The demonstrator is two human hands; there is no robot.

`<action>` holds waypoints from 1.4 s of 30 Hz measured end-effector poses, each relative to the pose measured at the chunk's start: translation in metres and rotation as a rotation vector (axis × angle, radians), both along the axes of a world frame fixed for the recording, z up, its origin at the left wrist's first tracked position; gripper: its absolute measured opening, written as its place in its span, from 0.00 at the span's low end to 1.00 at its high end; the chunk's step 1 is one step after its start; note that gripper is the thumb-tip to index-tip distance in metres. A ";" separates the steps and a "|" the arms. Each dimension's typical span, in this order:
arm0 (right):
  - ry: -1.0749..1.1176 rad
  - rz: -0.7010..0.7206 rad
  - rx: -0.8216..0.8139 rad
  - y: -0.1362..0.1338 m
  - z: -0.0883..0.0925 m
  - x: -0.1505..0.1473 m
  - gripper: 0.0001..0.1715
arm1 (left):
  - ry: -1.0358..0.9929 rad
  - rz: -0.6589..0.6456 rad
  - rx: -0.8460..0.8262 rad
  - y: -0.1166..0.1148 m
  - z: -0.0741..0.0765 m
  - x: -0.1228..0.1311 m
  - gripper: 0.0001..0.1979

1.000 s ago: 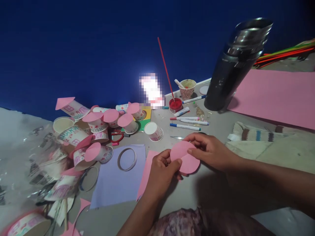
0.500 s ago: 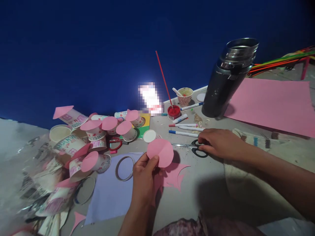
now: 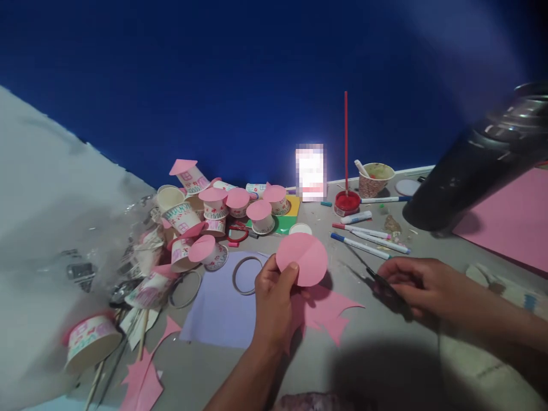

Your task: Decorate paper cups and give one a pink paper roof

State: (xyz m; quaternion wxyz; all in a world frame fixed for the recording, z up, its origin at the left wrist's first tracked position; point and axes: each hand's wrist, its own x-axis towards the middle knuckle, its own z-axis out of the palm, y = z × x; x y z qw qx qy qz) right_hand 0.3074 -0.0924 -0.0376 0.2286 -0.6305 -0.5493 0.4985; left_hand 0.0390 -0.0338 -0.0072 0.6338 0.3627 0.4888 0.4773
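My left hand pinches a pink paper circle by its lower edge and holds it up over the table. My right hand is closed round the black handles of a pair of scissors, whose blades point left toward the circle. Pink paper offcuts lie on the table just under the circle. A lilac paper sheet with a tape ring on it lies left of my left hand.
A heap of decorated paper cups with pink lids fills the left. Several markers, a red paint pot with a brush and a cup stand behind. A dark metal flask and pink sheet are at the right.
My right hand left the pink circle, reached to the scissors and has lifted them by the handles. My left hand keeps the circle raised. The view swung left.
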 end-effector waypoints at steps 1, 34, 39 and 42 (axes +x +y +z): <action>0.168 -0.013 -0.099 -0.001 0.002 -0.005 0.20 | 0.003 0.002 0.019 0.000 0.001 0.000 0.11; 0.289 0.027 -0.192 -0.019 -0.009 -0.052 0.15 | -0.060 -0.020 0.045 -0.005 -0.010 0.003 0.07; 0.324 0.012 -0.177 -0.019 -0.008 -0.054 0.22 | -0.044 -0.027 0.035 -0.006 -0.009 0.002 0.07; 0.300 0.026 -0.198 -0.018 -0.007 -0.055 0.24 | -0.043 -0.034 0.026 -0.006 -0.009 0.002 0.08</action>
